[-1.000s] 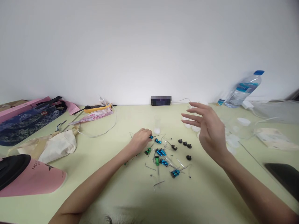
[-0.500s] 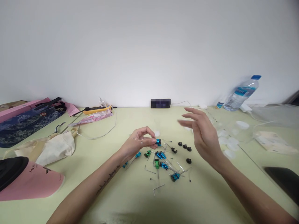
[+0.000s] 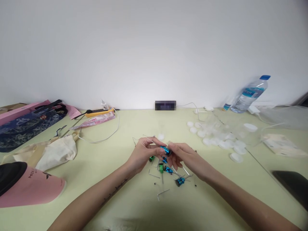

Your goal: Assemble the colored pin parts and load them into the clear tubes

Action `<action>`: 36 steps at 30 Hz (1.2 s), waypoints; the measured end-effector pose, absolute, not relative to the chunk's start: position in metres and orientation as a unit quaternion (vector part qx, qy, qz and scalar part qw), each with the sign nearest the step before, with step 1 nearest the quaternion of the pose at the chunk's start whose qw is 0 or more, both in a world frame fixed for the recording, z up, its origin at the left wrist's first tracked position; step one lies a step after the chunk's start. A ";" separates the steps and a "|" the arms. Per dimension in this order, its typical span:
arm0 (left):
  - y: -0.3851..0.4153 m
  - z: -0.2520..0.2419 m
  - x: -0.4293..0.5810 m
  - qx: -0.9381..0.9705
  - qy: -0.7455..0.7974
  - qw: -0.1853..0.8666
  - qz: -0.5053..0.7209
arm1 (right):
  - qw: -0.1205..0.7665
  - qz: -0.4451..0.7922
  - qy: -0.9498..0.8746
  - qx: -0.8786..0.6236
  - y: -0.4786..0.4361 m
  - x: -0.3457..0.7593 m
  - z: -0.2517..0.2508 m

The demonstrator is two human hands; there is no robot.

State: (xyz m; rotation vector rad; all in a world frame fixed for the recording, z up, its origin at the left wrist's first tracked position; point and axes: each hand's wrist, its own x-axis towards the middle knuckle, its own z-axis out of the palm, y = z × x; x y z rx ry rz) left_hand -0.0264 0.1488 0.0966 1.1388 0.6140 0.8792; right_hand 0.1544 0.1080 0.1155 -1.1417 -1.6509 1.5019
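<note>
Just above the middle of the table, my left hand [image 3: 141,154] pinches a small blue metal piece [image 3: 165,150] with a thin metal rod sticking out to the upper left. My right hand [image 3: 189,158] has its thumb and fingers closed on the dark right end of this same piece. Below the hands lie green pieces with dark ends [image 3: 161,168], blue pieces [image 3: 180,182], and L-shaped hex keys [image 3: 154,174]. Tiny dark bits [image 3: 155,183] are scattered near them.
White round lids [image 3: 236,157] and clear plastic are spread on the right, before a water bottle [image 3: 250,94]. A pink cup [image 3: 36,184], a cream cloth bag [image 3: 60,152] and a yellow-cased tool [image 3: 99,113] are on the left. A dark object [image 3: 292,187] lies at right.
My right hand has come left and down from open air and closed on the blue piece's dark end. It now hides the black knobs; more white lids show.
</note>
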 end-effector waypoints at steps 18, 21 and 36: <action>0.147 0.095 -0.024 0.573 0.301 0.625 0.437 | 0.380 0.544 -0.603 -0.442 0.107 0.154 0.115; 0.150 0.093 -0.025 0.566 0.292 0.638 0.433 | 0.389 0.501 -0.629 -0.449 0.108 0.156 0.118; 0.150 0.101 -0.027 0.520 0.312 0.614 0.505 | 0.459 0.372 -0.696 -0.408 0.102 0.163 0.134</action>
